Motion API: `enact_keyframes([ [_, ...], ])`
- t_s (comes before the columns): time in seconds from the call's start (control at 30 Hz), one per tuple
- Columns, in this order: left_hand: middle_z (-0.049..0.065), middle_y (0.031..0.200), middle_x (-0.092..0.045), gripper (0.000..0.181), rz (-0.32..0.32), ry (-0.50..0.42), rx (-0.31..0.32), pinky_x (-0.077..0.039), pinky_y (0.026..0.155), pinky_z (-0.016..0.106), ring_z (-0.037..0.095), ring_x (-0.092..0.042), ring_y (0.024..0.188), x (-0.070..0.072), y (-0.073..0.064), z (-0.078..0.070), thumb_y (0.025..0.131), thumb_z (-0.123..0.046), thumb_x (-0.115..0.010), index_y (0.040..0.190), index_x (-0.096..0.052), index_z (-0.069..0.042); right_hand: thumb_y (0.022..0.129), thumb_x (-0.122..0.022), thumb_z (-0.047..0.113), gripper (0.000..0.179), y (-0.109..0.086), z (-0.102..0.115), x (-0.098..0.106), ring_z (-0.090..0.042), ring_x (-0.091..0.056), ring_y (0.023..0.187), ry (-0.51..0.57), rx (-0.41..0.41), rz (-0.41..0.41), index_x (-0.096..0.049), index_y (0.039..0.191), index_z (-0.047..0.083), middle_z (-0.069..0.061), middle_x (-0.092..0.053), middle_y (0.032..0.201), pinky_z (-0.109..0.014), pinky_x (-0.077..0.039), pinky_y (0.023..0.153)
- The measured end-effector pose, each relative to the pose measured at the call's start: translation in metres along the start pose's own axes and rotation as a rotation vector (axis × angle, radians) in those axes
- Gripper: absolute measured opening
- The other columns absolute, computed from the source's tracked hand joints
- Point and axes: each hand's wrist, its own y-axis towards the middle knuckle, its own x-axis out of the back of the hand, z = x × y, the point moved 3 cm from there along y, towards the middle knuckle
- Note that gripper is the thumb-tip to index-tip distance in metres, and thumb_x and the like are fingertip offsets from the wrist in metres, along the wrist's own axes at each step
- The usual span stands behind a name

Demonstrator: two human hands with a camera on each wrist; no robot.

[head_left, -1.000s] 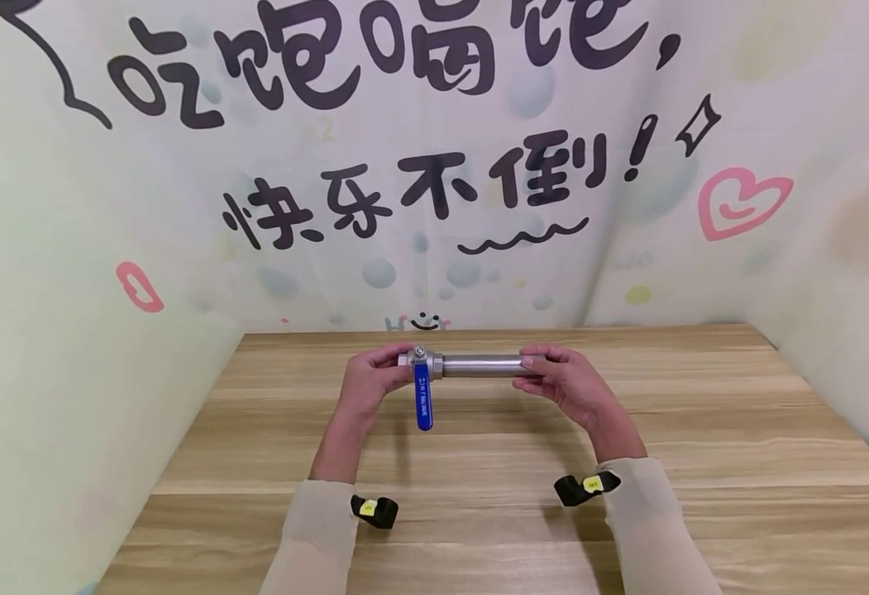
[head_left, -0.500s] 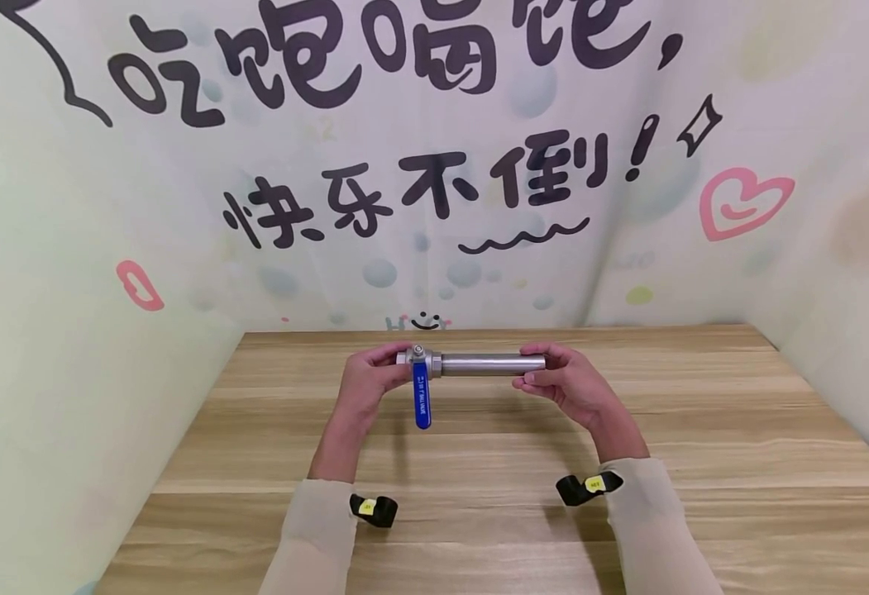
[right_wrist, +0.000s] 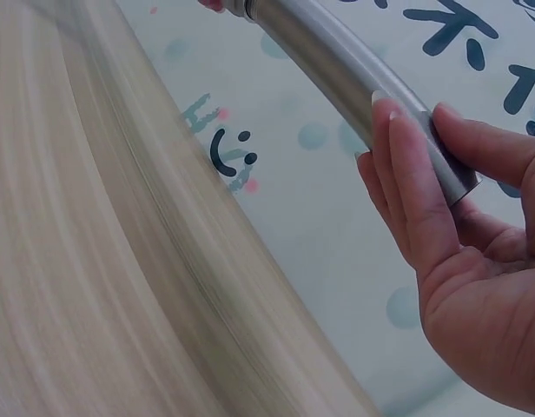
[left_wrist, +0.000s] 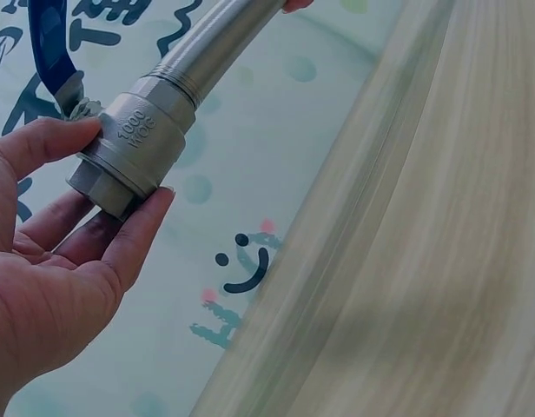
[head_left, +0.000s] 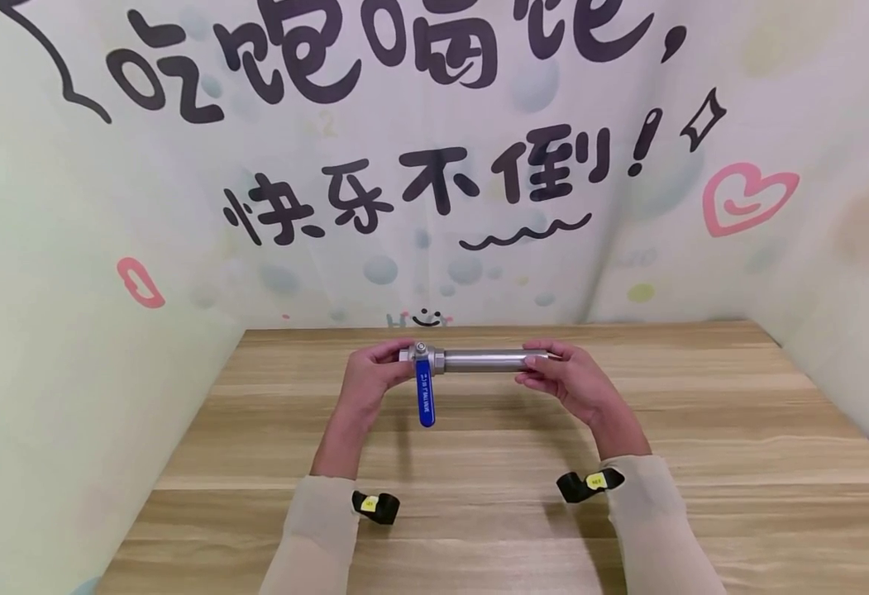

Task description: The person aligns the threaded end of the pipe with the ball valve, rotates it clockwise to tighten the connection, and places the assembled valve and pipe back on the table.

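A steel ball valve (head_left: 434, 361) with a blue lever handle (head_left: 425, 397) is held above the table, the lever pointing towards me. A straight steel pipe (head_left: 482, 360) runs rightward from its end. My left hand (head_left: 363, 378) grips the valve's left end; in the left wrist view its thumb presses the valve body (left_wrist: 142, 139) and the fingers lie beneath. A few threads show where the pipe (left_wrist: 222, 43) enters the valve. With thumb and fingers, my right hand (head_left: 581, 387) pinches the pipe's free end. In the right wrist view, the fingers lie along the pipe (right_wrist: 337, 65).
Beneath both hands is a wood-grain table (head_left: 471, 512). A pale printed curtain (head_left: 315, 273) with dark lettering stands along its back edge. Black camera mounts (head_left: 378, 506) sit at both sleeve cuffs.
My right thumb moved down off the pipe's front half a second ago and is now back up on it. The left hand keeps its grip on the valve.
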Motion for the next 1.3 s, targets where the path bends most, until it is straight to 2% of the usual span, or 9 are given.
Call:
enact_keyframes([
  [0.3, 0.023, 0.122, -0.063, 0.038, 0.008, 0.008, -0.010, -0.057, 0.088, 0.033, 0.021, -0.067, 0.100, -0.0006, -0.0006, -0.0010, 0.080, 0.006, -0.068, 0.118, -0.068, 0.001, 0.095, -0.062, 0.013, 0.035, 0.0004, -0.0001, 0.0002, -0.020, -0.071, 0.086, -0.031, -0.023, -0.021, -0.052, 0.122, -0.008, -0.012, -0.062, 0.104, -0.029, -0.058, 0.083],
  [0.5, 0.021, 0.120, -0.065, 0.037, 0.010, 0.010, -0.014, -0.057, 0.086, 0.031, 0.021, -0.067, 0.099, -0.0009, -0.0002, -0.0002, 0.080, 0.005, -0.069, 0.117, -0.068, 0.001, 0.095, -0.062, 0.012, 0.044, 0.0004, -0.0010, -0.0005, -0.018, -0.071, 0.083, -0.026, -0.029, -0.039, -0.047, 0.127, -0.015, -0.012, -0.062, 0.102, -0.028, -0.058, 0.081],
  [0.6, 0.019, 0.119, -0.066, 0.036, 0.006, 0.006, -0.011, -0.058, 0.086, 0.031, 0.021, -0.066, 0.100, -0.0011, -0.0005, 0.0000, 0.080, 0.005, -0.069, 0.116, -0.069, 0.001, 0.095, -0.062, 0.012, 0.044, 0.0007, -0.0015, -0.0009, -0.018, -0.071, 0.082, -0.029, -0.027, -0.051, -0.046, 0.128, -0.014, -0.012, -0.061, 0.102, -0.028, -0.059, 0.080],
  [0.77, 0.019, 0.118, -0.066, 0.037, 0.007, 0.002, -0.011, -0.058, 0.086, 0.032, 0.022, -0.066, 0.100, -0.0017, 0.0005, 0.0010, 0.079, 0.006, -0.069, 0.116, -0.069, 0.001, 0.093, -0.060, -0.001, 0.024, 0.0002, -0.0010, -0.0002, -0.018, -0.070, 0.080, -0.002, -0.006, -0.052, -0.058, 0.117, -0.002, -0.012, -0.057, 0.105, -0.028, -0.059, 0.078],
  [0.93, 0.019, 0.118, -0.066, 0.037, 0.000, -0.008, -0.014, -0.058, 0.086, 0.031, 0.021, -0.066, 0.100, -0.0012, 0.0011, 0.0015, 0.079, 0.007, -0.068, 0.116, -0.068, 0.002, 0.084, -0.057, -0.017, 0.034, -0.0011, 0.0009, -0.0006, -0.018, -0.070, 0.080, 0.022, 0.023, -0.020, -0.065, 0.106, 0.007, -0.013, -0.053, 0.107, -0.028, -0.059, 0.079],
  [1.17, 0.024, 0.119, -0.064, 0.042, -0.003, -0.021, -0.004, -0.058, 0.084, 0.029, 0.018, -0.067, 0.097, -0.0009, 0.0016, 0.0014, 0.077, 0.009, -0.069, 0.119, -0.065, 0.006, 0.084, -0.058, -0.018, 0.034, -0.0014, 0.0011, -0.0016, -0.020, -0.069, 0.085, 0.036, 0.013, -0.026, -0.062, 0.110, 0.005, -0.015, -0.048, 0.112, -0.029, -0.059, 0.081],
  [1.3, 0.022, 0.116, -0.067, 0.043, -0.009, -0.029, -0.008, -0.058, 0.084, 0.029, 0.018, -0.068, 0.096, -0.0007, 0.0012, 0.0004, 0.076, 0.009, -0.070, 0.118, -0.066, 0.006, 0.085, -0.060, -0.015, 0.032, -0.0020, 0.0026, -0.0026, -0.020, -0.070, 0.086, 0.031, 0.020, -0.028, -0.062, 0.111, 0.006, -0.015, -0.048, 0.113, -0.029, -0.059, 0.081],
])
